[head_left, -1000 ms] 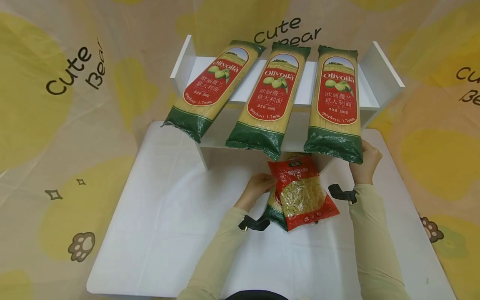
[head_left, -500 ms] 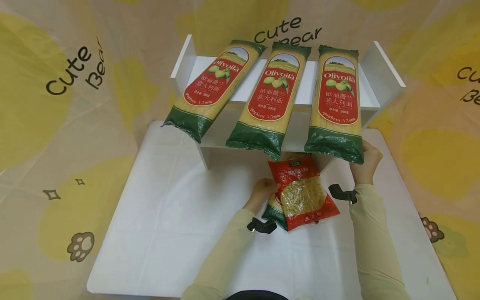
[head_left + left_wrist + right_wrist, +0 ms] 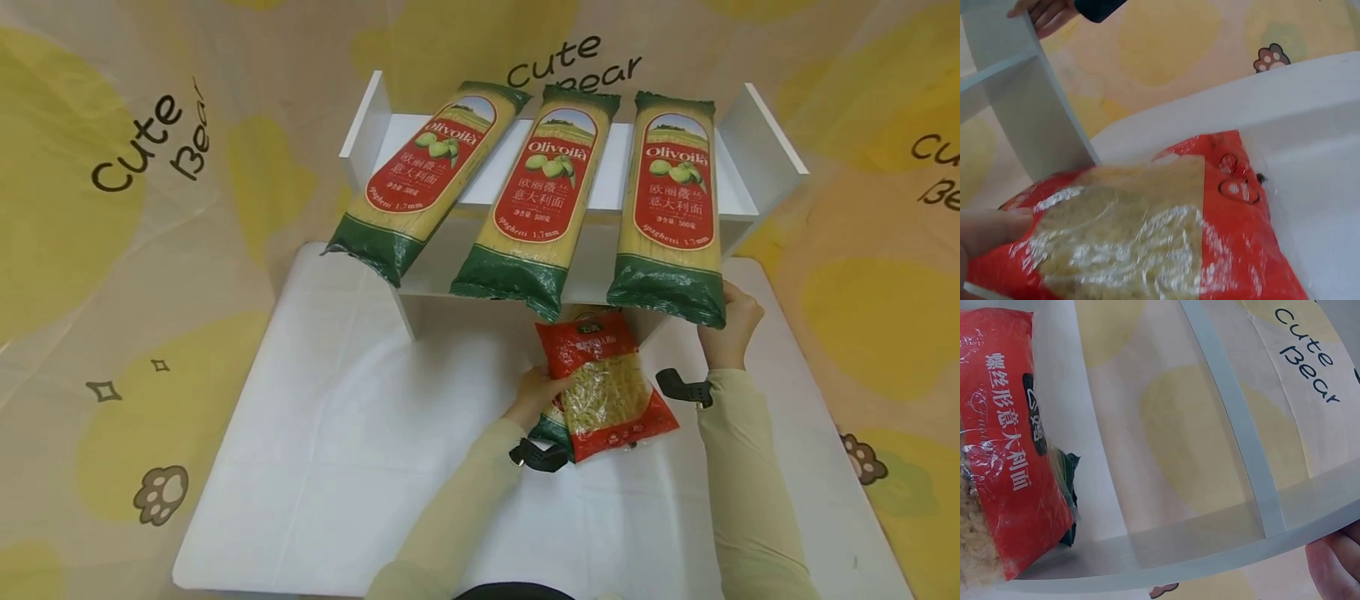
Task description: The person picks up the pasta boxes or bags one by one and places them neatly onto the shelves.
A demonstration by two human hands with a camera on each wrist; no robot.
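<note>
A red bag of pasta with a clear window lies over a green-ended spaghetti pack, in front of and partly beneath a white shelf. My left hand grips the bag's left edge; in the left wrist view its thumb lies on top of the red film, while the other fingers are hidden. At the shelf's right side, my right hand holds the side panel, partly hidden by a spaghetti pack in the head view. Its fingers curl at the panel edge in the right wrist view.
Three spaghetti packs, the left, middle and right, lean side by side on the upper shelf, their lower ends jutting over its front. The shelf stands on a white table before a yellow patterned cloth.
My left hand has moved slightly right and toward me along the red bag's left edge, its thumb now over the front. The right hand, shelf and packs have stayed in place.
</note>
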